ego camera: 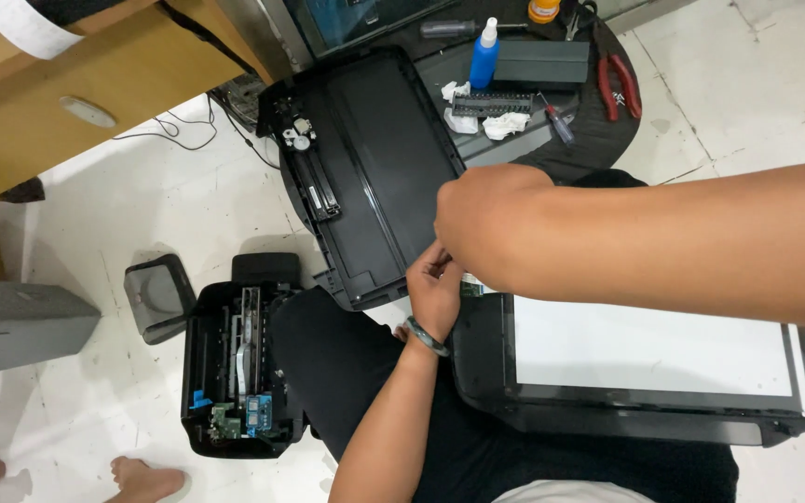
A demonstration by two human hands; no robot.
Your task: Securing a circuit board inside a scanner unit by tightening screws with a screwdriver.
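Meeting at one scanner lid (375,177): two hands, left hand (433,291) and right hand (486,224).

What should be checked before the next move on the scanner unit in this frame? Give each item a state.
1. Both hands on the work: ok. The left hand and right hand meet at the corner of the scanner unit.
2. Grip visible: cannot tell. The right hand hides the fingertips and whatever they pinch.
3. Unit supported: ok. It lies flat across the lap, white panel up.
4. Black tray out of the way: not ok. Its near corner lies right by the hands.
5. Tools within sight: ok. The pliers, screwdriver and blue bottle lie beyond the tray.
6. Printer body apart: ok. It sits open on the floor.
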